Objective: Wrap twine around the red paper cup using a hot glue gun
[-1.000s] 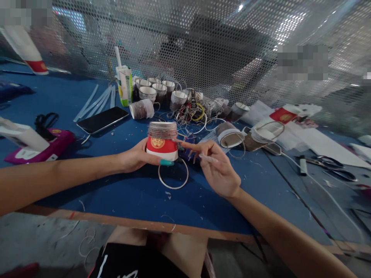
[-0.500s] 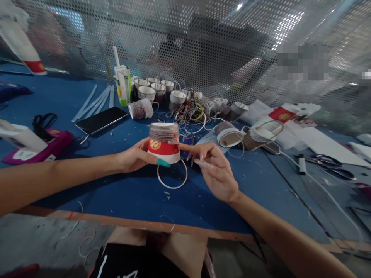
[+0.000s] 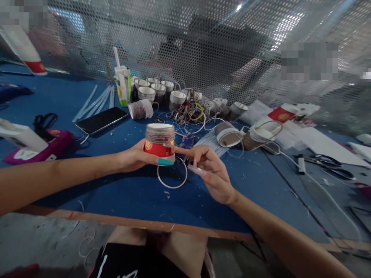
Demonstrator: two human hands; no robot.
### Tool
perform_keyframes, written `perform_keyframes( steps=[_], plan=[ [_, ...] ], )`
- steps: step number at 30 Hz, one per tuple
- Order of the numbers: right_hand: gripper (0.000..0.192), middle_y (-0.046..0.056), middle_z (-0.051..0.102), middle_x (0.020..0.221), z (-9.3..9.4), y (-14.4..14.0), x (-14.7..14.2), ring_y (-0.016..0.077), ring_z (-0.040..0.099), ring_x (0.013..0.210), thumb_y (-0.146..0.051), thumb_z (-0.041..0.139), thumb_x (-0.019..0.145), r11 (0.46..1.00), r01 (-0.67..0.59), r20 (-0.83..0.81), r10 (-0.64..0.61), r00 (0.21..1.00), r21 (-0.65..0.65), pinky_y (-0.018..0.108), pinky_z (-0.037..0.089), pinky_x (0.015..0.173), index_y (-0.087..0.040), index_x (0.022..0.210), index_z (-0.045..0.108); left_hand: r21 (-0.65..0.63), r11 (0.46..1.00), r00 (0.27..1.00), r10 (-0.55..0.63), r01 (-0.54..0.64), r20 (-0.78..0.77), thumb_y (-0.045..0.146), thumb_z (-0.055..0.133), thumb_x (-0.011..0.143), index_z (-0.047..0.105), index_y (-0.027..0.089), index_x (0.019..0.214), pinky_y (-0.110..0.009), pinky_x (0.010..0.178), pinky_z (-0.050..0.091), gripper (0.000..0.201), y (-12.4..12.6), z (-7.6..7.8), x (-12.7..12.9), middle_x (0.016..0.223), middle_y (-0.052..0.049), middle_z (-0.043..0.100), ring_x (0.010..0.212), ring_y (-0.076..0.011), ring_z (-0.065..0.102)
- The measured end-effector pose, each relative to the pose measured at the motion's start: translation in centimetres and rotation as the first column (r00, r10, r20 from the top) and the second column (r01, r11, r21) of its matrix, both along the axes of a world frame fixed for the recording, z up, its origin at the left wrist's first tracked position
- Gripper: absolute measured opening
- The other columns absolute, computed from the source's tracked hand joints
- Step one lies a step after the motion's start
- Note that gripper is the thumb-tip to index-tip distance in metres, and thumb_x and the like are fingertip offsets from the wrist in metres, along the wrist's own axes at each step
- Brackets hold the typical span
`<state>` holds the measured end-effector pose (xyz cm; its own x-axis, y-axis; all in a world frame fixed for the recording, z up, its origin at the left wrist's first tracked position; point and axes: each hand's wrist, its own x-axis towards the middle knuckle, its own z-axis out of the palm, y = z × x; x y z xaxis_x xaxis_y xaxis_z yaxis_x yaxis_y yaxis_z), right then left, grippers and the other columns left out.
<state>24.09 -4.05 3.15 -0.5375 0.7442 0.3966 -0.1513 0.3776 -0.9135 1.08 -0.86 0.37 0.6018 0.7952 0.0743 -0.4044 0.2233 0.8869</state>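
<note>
My left hand [image 3: 136, 157] grips an upside-down red paper cup [image 3: 159, 142] above the blue table, thumb under its rim. Thin brownish wire is wound in many turns around the cup's upper half. My right hand [image 3: 210, 172] sits just right of the cup, index finger stretched toward its side, other fingers loosely curled; whether it pinches the wire end I cannot tell. A white wire ring [image 3: 172, 177] lies on the table right below the cup.
Behind are several wire-wrapped cups [image 3: 150, 92], a tangle of wires [image 3: 193, 112], a drink carton [image 3: 124, 85], a black phone [image 3: 101, 119] and white rods [image 3: 95, 101]. Scissors [image 3: 333, 164] lie right, a magenta box [image 3: 40, 148] left. A perforated metal screen [image 3: 203, 46] closes the back.
The cup has turned in my left hand, so its gold emblem moved from the front to the left side. My right hand has shifted slightly left and down, closer to the cup.
</note>
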Motion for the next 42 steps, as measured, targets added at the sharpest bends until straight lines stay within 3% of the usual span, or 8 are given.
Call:
perform_keyframes(
  steps=[6,12,18,23,29,33,37,42],
  plan=[
    [0.015,0.006,0.071,0.097,0.1,0.7,0.0,0.0216,0.065,0.088,-0.039,0.054,0.089,0.949,0.265,-0.081,-0.254,0.964,0.171,0.037,0.049,0.077,-0.025,0.087,0.048,-0.027,0.999,0.999,0.021,-0.021,0.026,0.019,0.087,0.055,0.071,0.015,0.1,-0.032,0.087,0.052,0.048,0.0,0.2,0.1,0.09,-0.005,0.075,0.086,-0.0186,0.069],
    [0.035,0.012,0.054,0.105,1.4,4.4,2.7,0.0296,0.053,0.102,-0.042,0.067,0.075,0.547,0.502,0.307,-0.82,0.484,0.67,0.047,0.046,0.086,-0.023,0.091,0.044,-0.112,0.992,0.995,0.064,-0.055,0.074,0.018,0.086,0.057,0.07,0.017,0.106,-0.041,0.1,0.05,0.052,0.3,-0.1,-0.2,0.101,-0.006,0.076,0.097,-0.0231,0.071],
    [0.033,0.008,0.054,0.094,2.4,4.3,3.2,0.0242,0.056,0.084,-0.046,0.061,0.076,0.866,0.14,0.789,-0.495,0.364,0.479,0.043,0.049,0.079,-0.021,0.091,0.045,-0.134,0.989,0.994,0.074,-0.062,0.085,0.019,0.085,0.057,0.071,0.017,0.105,-0.047,0.106,0.048,0.049,0.4,-0.2,-0.2,0.103,-0.007,0.077,0.103,-0.0272,0.07],
    [0.035,0.01,0.049,0.099,1.0,3.4,1.9,0.025,0.056,0.083,-0.031,0.06,0.067,0.824,0.177,0.784,-0.567,0.252,0.539,0.043,0.051,0.074,-0.021,0.091,0.038,-0.172,0.98,0.993,0.109,-0.1,0.045,0.023,0.084,0.059,0.072,0.017,0.104,-0.047,0.108,0.046,0.047,0.4,-0.3,-0.4,0.105,-0.008,0.077,0.108,-0.029,0.069],
    [0.046,0.015,0.052,0.107,-0.2,4.1,1.7,0.0275,0.059,0.091,-0.024,0.061,0.057,0.715,0.485,0.668,-0.678,0.307,0.503,0.046,0.051,0.082,-0.019,0.098,0.041,-0.121,0.99,0.997,0.076,-0.074,0.004,0.024,0.086,0.058,0.068,0.019,0.106,-0.043,0.104,0.049,0.051,0.4,-0.4,-0.3,0.107,-0.007,0.075,0.105,-0.026,0.069],
    [0.017,0.009,0.06,0.078,1.4,3.9,1.9,0.0265,0.06,0.077,-0.028,0.058,0.063,0.635,0.605,0.527,-0.761,0.379,0.48,0.044,0.051,0.073,-0.021,0.077,0.05,-0.13,0.983,0.992,0.125,-0.127,-0.02,0.022,0.083,0.061,0.064,0.019,0.107,-0.043,0.102,0.05,0.049,0.2,-0.1,-0.1,0.107,-0.008,0.074,0.103,-0.0262,0.069],
    [0.016,-0.001,0.05,0.047,2.9,3.5,1.9,0.0153,0.046,0.041,-0.036,0.062,0.064,0.655,0.752,0.407,-0.707,0.578,0.07,0.032,0.04,0.044,-0.022,0.063,0.055,-0.158,0.976,0.988,0.152,-0.149,0.003,0.023,0.079,0.066,0.065,0.015,0.103,-0.042,0.096,0.052,0.041,0.2,0.2,0.2,0.099,-0.01,0.074,0.092,-0.0243,0.071],
    [0.026,-0.002,0.046,0.034,3.6,3.2,1.7,0.012,0.036,0.028,-0.047,0.062,0.063,0.775,0.56,0.195,-0.525,0.829,-0.294,0.029,0.029,0.032,-0.022,0.057,0.06,-0.201,0.96,0.98,0.199,-0.194,0.005,0.018,0.084,0.062,0.065,0.016,0.104,-0.035,0.086,0.055,0.046,0.1,0.4,0.5,0.1,-0.007,0.074,0.091,-0.0207,0.07]
  ],
)
